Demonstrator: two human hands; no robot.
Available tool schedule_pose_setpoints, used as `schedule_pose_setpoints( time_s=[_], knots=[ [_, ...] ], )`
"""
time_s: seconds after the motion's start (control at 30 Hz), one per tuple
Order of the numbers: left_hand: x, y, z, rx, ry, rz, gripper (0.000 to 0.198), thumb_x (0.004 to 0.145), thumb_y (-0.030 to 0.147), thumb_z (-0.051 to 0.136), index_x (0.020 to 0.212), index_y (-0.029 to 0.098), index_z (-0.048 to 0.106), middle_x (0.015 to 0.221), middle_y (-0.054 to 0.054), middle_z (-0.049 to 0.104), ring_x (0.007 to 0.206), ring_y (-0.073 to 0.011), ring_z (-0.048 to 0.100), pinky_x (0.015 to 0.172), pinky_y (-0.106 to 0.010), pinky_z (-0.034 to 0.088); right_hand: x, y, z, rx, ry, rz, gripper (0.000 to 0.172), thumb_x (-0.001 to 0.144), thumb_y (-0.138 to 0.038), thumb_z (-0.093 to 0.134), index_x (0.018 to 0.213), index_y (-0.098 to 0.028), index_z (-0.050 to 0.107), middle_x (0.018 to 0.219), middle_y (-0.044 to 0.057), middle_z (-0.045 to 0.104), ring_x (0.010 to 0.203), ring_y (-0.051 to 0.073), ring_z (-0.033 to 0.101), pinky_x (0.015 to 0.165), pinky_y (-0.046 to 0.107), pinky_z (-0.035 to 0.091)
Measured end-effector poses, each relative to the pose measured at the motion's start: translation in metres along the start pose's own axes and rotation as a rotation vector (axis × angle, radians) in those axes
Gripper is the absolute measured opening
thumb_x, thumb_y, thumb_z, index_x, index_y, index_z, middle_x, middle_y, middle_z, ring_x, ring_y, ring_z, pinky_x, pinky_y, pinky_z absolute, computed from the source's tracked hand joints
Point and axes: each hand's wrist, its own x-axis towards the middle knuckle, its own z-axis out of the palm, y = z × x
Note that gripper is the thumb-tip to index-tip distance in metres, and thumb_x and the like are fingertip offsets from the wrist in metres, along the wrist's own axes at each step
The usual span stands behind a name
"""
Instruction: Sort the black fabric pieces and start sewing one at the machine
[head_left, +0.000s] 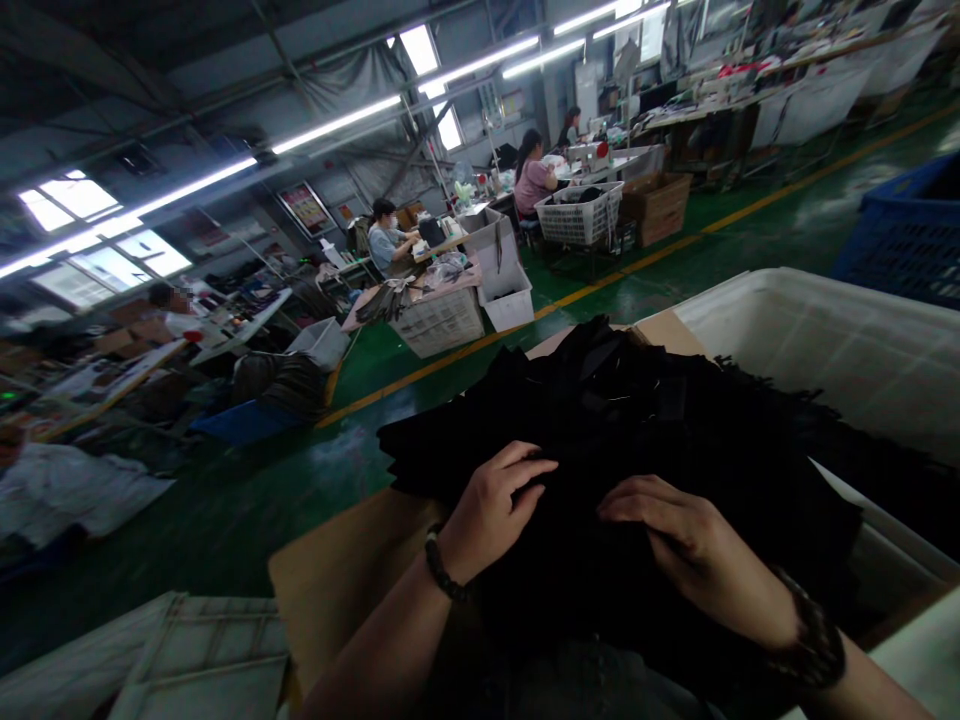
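A heap of black fabric pieces (622, 420) lies on a brown cardboard surface (337, 570) in front of me. My left hand (491, 510) rests on the near edge of the heap, fingers curled into the cloth. My right hand (690, 545) lies flat on the fabric just to the right, fingers pointing left and pinching at the cloth. Both wrists wear dark bead bracelets. Whether either hand has a single piece lifted is hard to tell against the black.
A large white plastic bin (840, 350) stands at the right, with fabric spilling into it. A blue crate (907, 235) is behind it. Across the green floor aisle (300, 470), other people sit at sewing tables with white baskets (577, 215) and cartons.
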Motion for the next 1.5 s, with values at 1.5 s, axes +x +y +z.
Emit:
schedule_pose_setpoints(
  time_s=[1.5],
  knots=[
    [0.008,-0.034,0.043,0.427,-0.055,0.065,0.025,0.085,0.007,0.039,0.102,0.016,0.056,0.111,-0.007,0.057,0.099,-0.0166,0.053,0.087,-0.029,0.044,-0.031,-0.008,0.030,-0.236,0.173,-0.142,0.026,0.083,-0.007,0.035,0.099,-0.017,0.053,0.090,0.005,0.062,0.086,0.014,0.059,0.091,0.039,0.043]
  ],
)
